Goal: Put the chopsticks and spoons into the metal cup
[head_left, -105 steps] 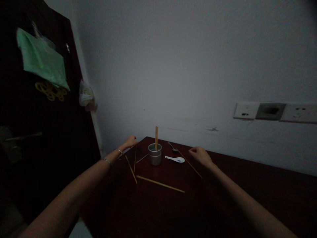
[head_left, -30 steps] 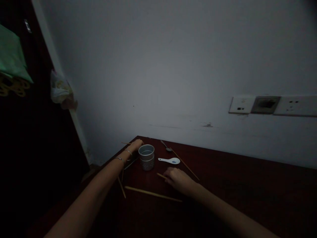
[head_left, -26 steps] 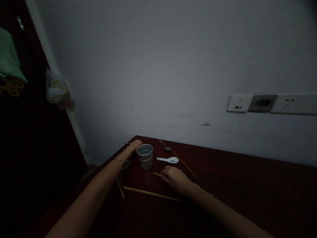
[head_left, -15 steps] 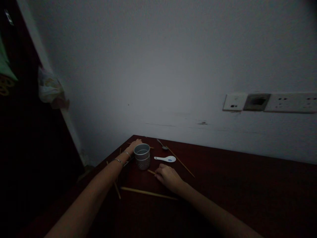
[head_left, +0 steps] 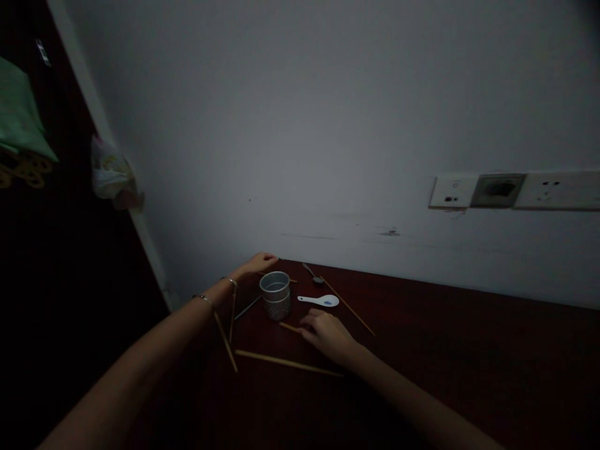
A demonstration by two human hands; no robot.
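My left hand (head_left: 263, 261) reaches to the table's far corner, fingers pressed together near a small dark object (head_left: 280, 259); whether they grip it is too small to tell. My right hand (head_left: 324, 331) is closed on a chopstick (head_left: 289, 327), whose end sticks out toward the metal cup (head_left: 275, 296). That cup stands upright between my hands. Right of it lies a white spoon (head_left: 323, 300), with a metal spoon (head_left: 317, 280) behind. Another chopstick (head_left: 347, 305) slants beside the spoons, and one (head_left: 288, 362) lies in front of the cup.
More chopsticks (head_left: 225, 342) lie at the left of the dark table (head_left: 422, 331), partly under my left forearm. A thin metal stick (head_left: 248, 307) lies left of the cup. The wall with sockets (head_left: 497, 190) rises behind; a plastic bag (head_left: 111, 174) hangs at the left.
My left hand has moved up and back from behind the cup to the table's far corner. My right hand keeps the chopstick beside the cup. The view has shifted slightly.
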